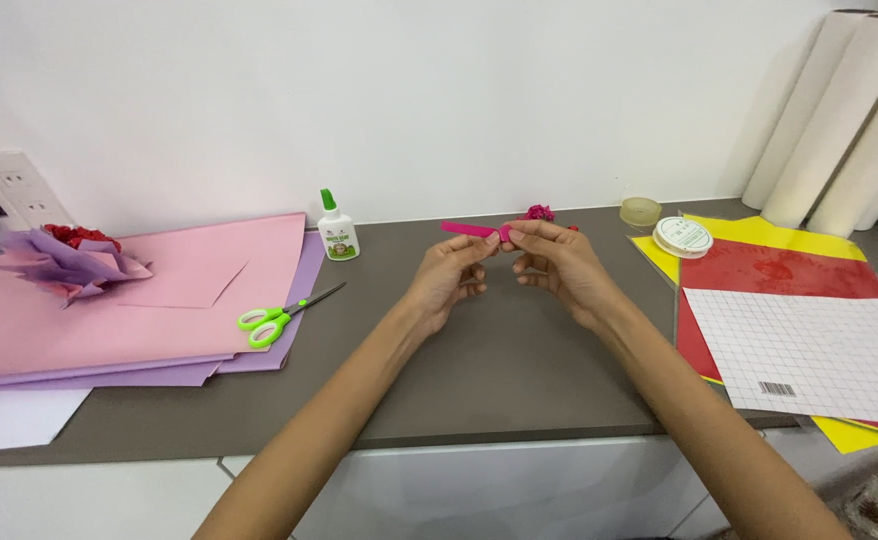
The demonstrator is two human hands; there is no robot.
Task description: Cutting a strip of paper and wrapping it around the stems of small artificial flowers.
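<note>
My left hand (451, 274) and my right hand (557, 262) meet above the middle of the grey countertop (499, 370). Both pinch a narrow strip of bright pink paper (469, 229) between thumb and forefinger; the strip sticks out to the left of my fingers. A small crumpled pink paper flower (537, 212) lies on the counter just behind my right hand.
Pink and purple sheets (189, 300) are stacked at the left, with a purple-and-red paper flower (74, 255) and green-handled scissors (277, 315). A glue bottle (338, 231) stands by the wall. Tape rolls (681, 236), yellow, red and gridded sheets (799, 330) and white paper rolls (839, 110) sit right.
</note>
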